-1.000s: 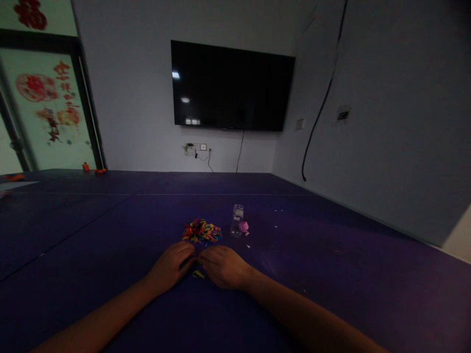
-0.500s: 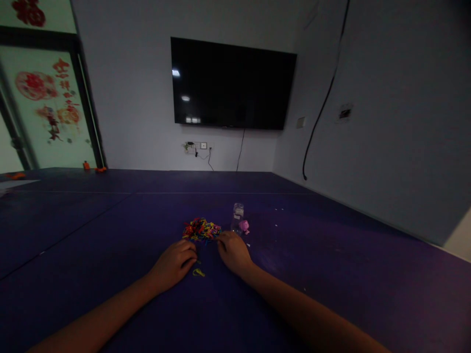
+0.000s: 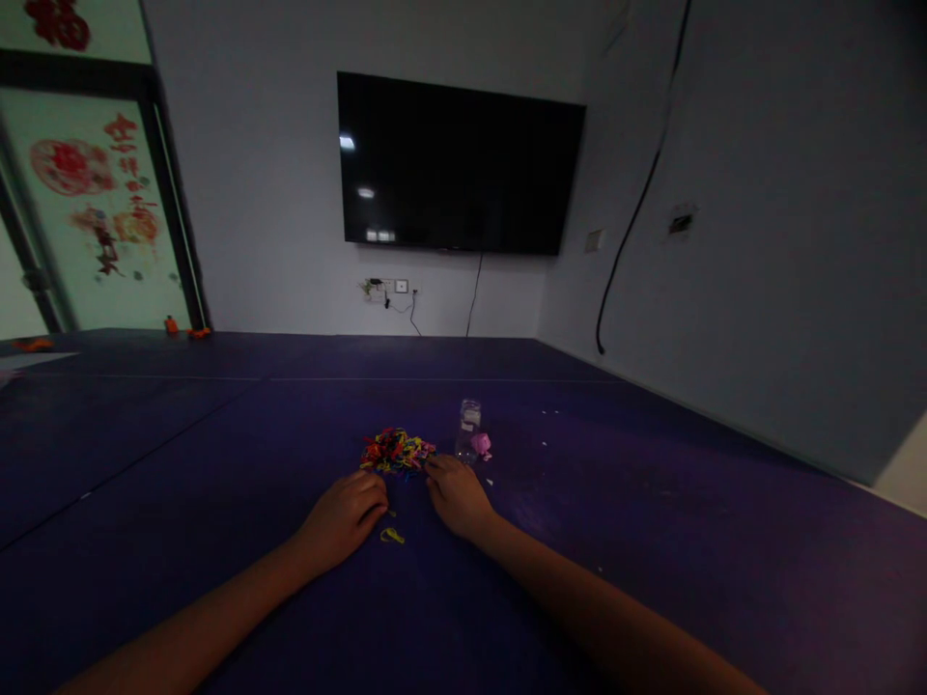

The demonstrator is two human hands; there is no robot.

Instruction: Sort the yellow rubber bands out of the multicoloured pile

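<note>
A heap of small, multicoloured bands (image 3: 397, 452), perhaps rubber bands or hair ties, lies on the purple surface in front of me. At its near left edge rests my left hand (image 3: 349, 514), fingers curled down and closed, what they hold hidden. My right hand (image 3: 458, 494) is at the heap's near right edge, its fingertips bent together against the bands; anything in them is too small to make out. A single yellow band (image 3: 392, 535) lies apart, just below my left thumb. Beyond my right hand stands a clear plastic bottle (image 3: 469, 425), with a crumpled-looking pink object (image 3: 481, 444) beside it.
The purple surface (image 3: 652, 560) stretches to the walls, with small white scraps (image 3: 545, 444) to the right. A black television (image 3: 460, 164) hangs ahead, and a dark cable (image 3: 630, 232) runs down the right wall. Orange objects (image 3: 172, 325) sit near the door at far left.
Very little differs. Both hands stay by the heap, with only slight finger movement, and the view has shifted a touch.
</note>
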